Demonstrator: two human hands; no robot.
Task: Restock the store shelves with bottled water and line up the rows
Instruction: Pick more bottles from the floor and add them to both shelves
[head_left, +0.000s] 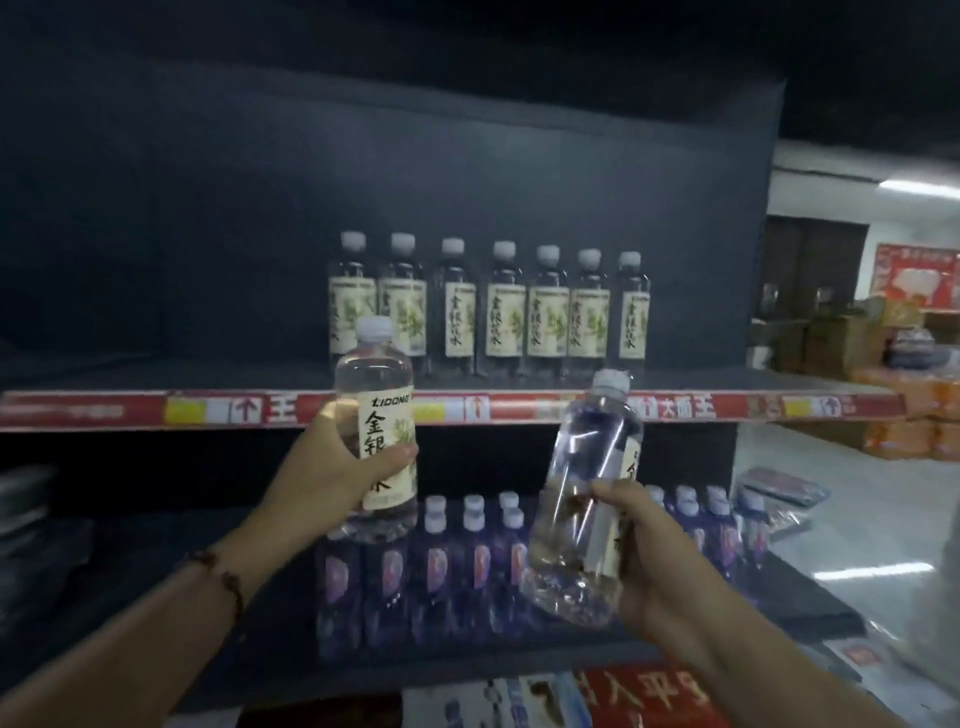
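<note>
Fingers of the left hand (332, 467) curl around an upright water bottle (375, 426), partly hiding its label, in front of the red shelf edge (675, 408). The right hand (641, 545) grips a second bottle (582, 499), cap tilted up-right toward that edge. Seven bottles (488, 306) stand behind it in dim, blurred light.

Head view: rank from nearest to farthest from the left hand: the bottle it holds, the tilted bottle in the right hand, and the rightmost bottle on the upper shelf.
1. Bottle in the left hand, gripped, upright.
2. Tilted bottle, to the right, in the right hand.
3. Rightmost upper-shelf bottle, up at the far right.
</note>
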